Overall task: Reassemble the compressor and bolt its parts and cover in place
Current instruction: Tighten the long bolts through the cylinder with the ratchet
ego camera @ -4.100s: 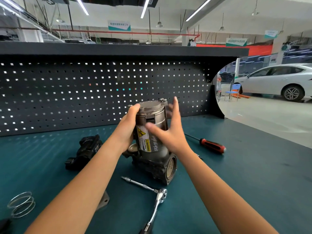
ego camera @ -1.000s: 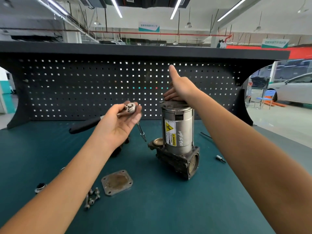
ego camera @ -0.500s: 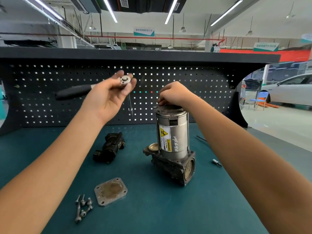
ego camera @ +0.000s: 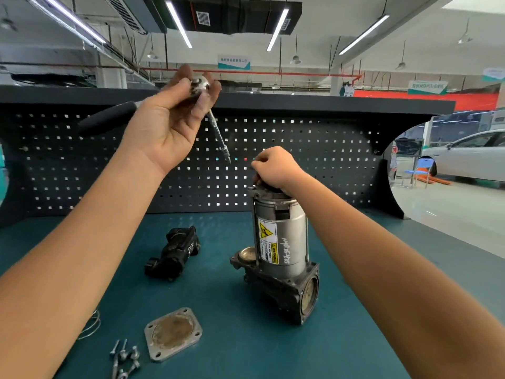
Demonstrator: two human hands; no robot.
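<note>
The compressor [ego camera: 281, 242] stands upright on the teal bench, a silver cylinder with a yellow warning label on a dark cast base. My right hand [ego camera: 276, 168] rests on its top cap with fingers curled, pinching something small that I cannot make out. My left hand [ego camera: 166, 124] is raised at the upper left and grips the head of a ratchet wrench [ego camera: 202, 88]; its black handle points left and its long extension bar [ego camera: 218, 135] slants down towards the compressor top. A square metal cover plate [ego camera: 173, 333] and several loose bolts [ego camera: 124, 356] lie near the front.
A black compressor part [ego camera: 175, 253] lies left of the compressor. A wire spring [ego camera: 91, 325] shows beside my left forearm. A black pegboard wall [ego camera: 328, 160] closes the bench at the back. The bench's right edge drops to the workshop floor.
My left hand has lifted the ratchet higher, above the pegboard's top edge. My right hand, first with thumb raised, has settled curled on the compressor's cap. The camera has tilted up slightly.
</note>
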